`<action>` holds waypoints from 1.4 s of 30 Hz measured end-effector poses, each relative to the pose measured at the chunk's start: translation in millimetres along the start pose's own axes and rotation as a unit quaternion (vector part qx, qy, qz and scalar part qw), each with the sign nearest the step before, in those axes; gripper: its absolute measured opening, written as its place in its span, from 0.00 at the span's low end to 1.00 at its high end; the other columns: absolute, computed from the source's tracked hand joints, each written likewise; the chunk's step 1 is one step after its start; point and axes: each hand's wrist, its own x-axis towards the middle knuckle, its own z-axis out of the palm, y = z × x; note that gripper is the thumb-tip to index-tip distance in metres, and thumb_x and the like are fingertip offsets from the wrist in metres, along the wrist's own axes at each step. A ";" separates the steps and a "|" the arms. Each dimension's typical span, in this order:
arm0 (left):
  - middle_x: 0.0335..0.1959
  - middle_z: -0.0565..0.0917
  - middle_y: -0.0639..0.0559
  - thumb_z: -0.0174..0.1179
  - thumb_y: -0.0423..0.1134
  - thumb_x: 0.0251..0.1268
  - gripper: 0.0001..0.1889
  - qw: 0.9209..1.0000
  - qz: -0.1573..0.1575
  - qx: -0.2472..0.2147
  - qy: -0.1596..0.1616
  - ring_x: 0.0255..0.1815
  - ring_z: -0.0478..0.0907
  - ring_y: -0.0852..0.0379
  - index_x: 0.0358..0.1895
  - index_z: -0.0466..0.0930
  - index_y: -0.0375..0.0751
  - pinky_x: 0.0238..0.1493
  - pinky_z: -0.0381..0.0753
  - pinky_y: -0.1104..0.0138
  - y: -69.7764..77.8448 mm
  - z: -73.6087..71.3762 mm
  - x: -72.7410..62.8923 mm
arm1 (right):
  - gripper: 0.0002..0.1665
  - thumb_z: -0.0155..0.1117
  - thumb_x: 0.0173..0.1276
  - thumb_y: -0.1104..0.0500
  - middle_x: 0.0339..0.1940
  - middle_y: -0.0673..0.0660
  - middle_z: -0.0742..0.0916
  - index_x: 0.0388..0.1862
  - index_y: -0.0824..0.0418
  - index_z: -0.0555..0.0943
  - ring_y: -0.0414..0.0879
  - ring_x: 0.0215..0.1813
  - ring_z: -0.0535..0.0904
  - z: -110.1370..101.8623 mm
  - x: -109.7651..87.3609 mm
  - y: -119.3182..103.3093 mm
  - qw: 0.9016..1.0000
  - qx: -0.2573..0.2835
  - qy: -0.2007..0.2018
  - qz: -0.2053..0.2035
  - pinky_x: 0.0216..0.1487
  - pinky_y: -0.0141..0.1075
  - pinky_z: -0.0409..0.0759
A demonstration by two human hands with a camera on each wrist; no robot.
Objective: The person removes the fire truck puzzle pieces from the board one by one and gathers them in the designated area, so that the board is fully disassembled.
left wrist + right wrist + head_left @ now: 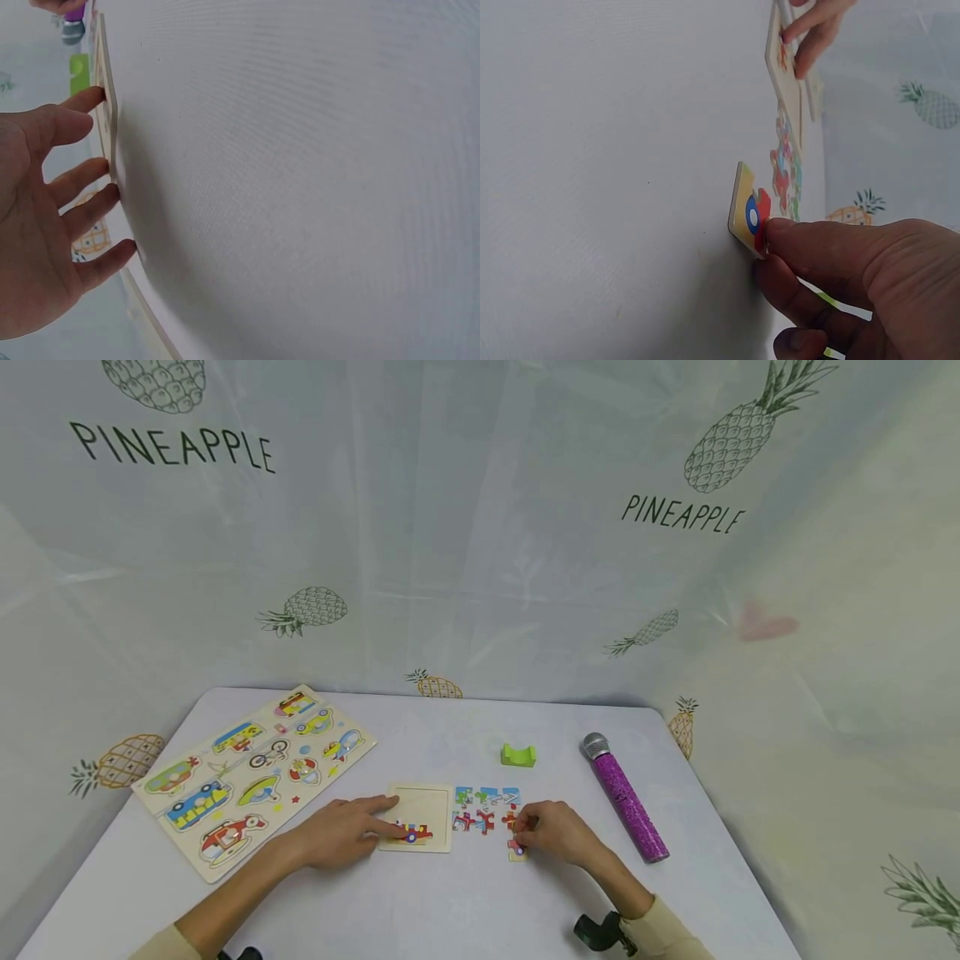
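My right hand (558, 833) pinches a jigsaw puzzle piece (742, 214) between thumb and finger. The piece is yellow and red with a blue-and-white wheel, and it is tilted close over the table in the right wrist view. My left hand (341, 833) has its fingers spread over the left side of a square wooden puzzle tray (422, 795). Its index fingertip lies beside joined puzzle pieces (414, 834) along the tray's bottom edge. Several loose pieces (486, 821) lie in rows just right of the tray, the right-hand ones partly hidden by my right hand.
A large wooden board (288, 793) with vehicle pictures lies at the left. Behind the loose pieces stands a small green block (518, 756). A purple glittery microphone (628, 802) lies to the right. A pineapple-print curtain (480, 552) hangs behind the table.
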 end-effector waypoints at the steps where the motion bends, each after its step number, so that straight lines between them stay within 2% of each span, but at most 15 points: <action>1: 0.73 0.71 0.44 0.59 0.35 0.68 0.23 1.000 -0.001 -0.001 -0.001 0.73 0.68 0.39 0.59 0.84 0.67 0.59 0.71 0.36 0.2 -0.2 -0.1 | 0.07 0.75 0.62 0.56 0.25 0.42 0.82 0.29 0.50 0.83 0.38 0.29 0.73 0.2 -0.3 -0.2 1.000 0.000 0.000 -0.002 0.31 0.32 0.71; 13: 0.74 0.70 0.45 0.58 0.34 0.68 0.23 1.000 -0.001 -0.012 -0.008 0.73 0.69 0.41 0.60 0.84 0.67 0.60 0.71 0.39 -1.9 -0.3 -1.5 | 0.07 0.74 0.62 0.56 0.24 0.41 0.81 0.29 0.50 0.82 0.37 0.29 0.74 1.4 0.7 3.0 1.000 0.004 -0.002 -0.004 0.30 0.31 0.72; 19: 0.75 0.70 0.47 0.57 0.34 0.69 0.23 1.000 -0.010 -0.021 -0.011 0.73 0.68 0.42 0.60 0.83 0.66 0.62 0.71 0.41 -4.0 0.8 -1.6 | 0.06 0.71 0.65 0.56 0.25 0.42 0.82 0.30 0.50 0.82 0.37 0.28 0.74 0.7 7.8 -2.1 1.000 0.013 -0.003 -0.006 0.28 0.31 0.73; 24: 0.74 0.70 0.49 0.57 0.34 0.70 0.21 0.999 -0.019 -0.028 -0.008 0.75 0.66 0.43 0.59 0.84 0.64 0.64 0.70 0.41 -2.1 0.5 -2.2 | 0.04 0.69 0.67 0.56 0.27 0.42 0.82 0.32 0.52 0.83 0.37 0.29 0.75 5.6 20.4 -16.9 0.999 0.022 -0.006 -0.035 0.28 0.31 0.74; 31: 0.74 0.71 0.49 0.56 0.34 0.70 0.21 0.999 -0.019 -0.027 -0.003 0.75 0.66 0.44 0.59 0.84 0.65 0.64 0.70 0.42 -2.6 1.2 -1.8 | 0.02 0.72 0.65 0.56 0.26 0.41 0.82 0.35 0.52 0.86 0.34 0.28 0.74 22.5 42.2 -49.2 0.998 0.035 -0.010 -0.060 0.29 0.28 0.73; 37: 0.74 0.71 0.51 0.56 0.34 0.69 0.22 0.999 -0.024 -0.031 -0.004 0.75 0.66 0.45 0.58 0.84 0.66 0.64 0.70 0.42 -4.6 2.5 -1.9 | 0.09 0.74 0.62 0.56 0.26 0.40 0.80 0.41 0.54 0.89 0.33 0.29 0.72 41.9 55.5 -72.5 0.996 0.026 -0.012 -0.087 0.31 0.27 0.72; 42: 0.75 0.70 0.51 0.57 0.34 0.69 0.21 0.999 -0.029 -0.040 -0.010 0.75 0.66 0.44 0.57 0.85 0.65 0.64 0.69 0.41 -4.6 1.7 -2.2 | 0.15 0.75 0.62 0.54 0.25 0.39 0.80 0.47 0.55 0.89 0.32 0.29 0.72 52.6 62.8 -85.4 0.995 0.011 -0.028 -0.090 0.31 0.26 0.72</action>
